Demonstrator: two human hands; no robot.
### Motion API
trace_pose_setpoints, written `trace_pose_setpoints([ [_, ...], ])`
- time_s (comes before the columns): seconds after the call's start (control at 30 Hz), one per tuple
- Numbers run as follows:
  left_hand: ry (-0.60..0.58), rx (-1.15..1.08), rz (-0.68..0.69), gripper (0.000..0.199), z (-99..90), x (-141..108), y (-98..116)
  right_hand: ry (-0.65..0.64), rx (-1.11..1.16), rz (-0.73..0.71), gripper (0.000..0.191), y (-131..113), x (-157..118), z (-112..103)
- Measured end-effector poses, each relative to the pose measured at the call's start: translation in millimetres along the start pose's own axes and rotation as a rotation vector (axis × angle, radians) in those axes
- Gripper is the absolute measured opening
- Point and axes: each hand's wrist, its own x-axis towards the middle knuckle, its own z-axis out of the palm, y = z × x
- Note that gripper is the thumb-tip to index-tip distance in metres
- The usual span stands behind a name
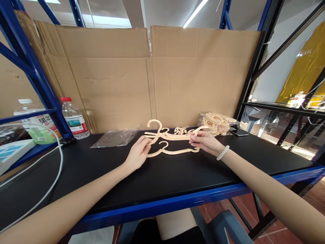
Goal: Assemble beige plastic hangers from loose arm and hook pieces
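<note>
Both my hands hold a cream plastic hanger (175, 136) raised a little above the black tabletop (177, 179). My left hand (137, 151) pinches its left part, below the large hook. The fingers of my right hand (204, 142) are closed on its right part, where a curved cream piece rises. Beneath it, a second cream hanger (176, 152) with a small hook lies on the tabletop, its left end partly hidden by my left hand. Small cream pieces (180, 130) lie in a pile just behind the held hanger.
A clear bag of cream parts (218, 122) sits at the back right beside a phone (239, 131). A flat plastic bag (115, 138) lies back left, near a red-capped bottle (74, 118). A white cable (61, 162) loops at left. Cardboard (111, 84) stands behind.
</note>
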Motion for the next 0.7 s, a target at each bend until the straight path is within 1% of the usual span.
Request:
trace_pose_setpoints([
  [0.13,-0.015,0.006,-0.024,0.022,1.2,-0.8,-3.7,-0.018,0.022,-0.017,0.03,-3.0,-0.7,-1.2],
  [0.27,-0.036,0.002,-0.07,0.02,2.3,-0.7,-5.0,-0.007,0.058,-0.02,0.032,-4.2,-0.2,-3.1],
  [0.47,-0.091,-0.017,-0.052,0.02,2.3,0.7,0.8,-0.027,0.096,0.003,0.03,-2.9,0.7,-5.4],
  [0.6,-0.1,-0.012,-0.037,0.019,1.8,1.0,2.6,-0.046,0.119,0.048,0.026,-5.9,-1.1,-6.3],
  [0.7,-0.112,-0.014,-0.046,0.018,1.5,0.6,2.1,-0.124,0.096,0.118,0.021,-8.9,-3.7,-5.0],
])
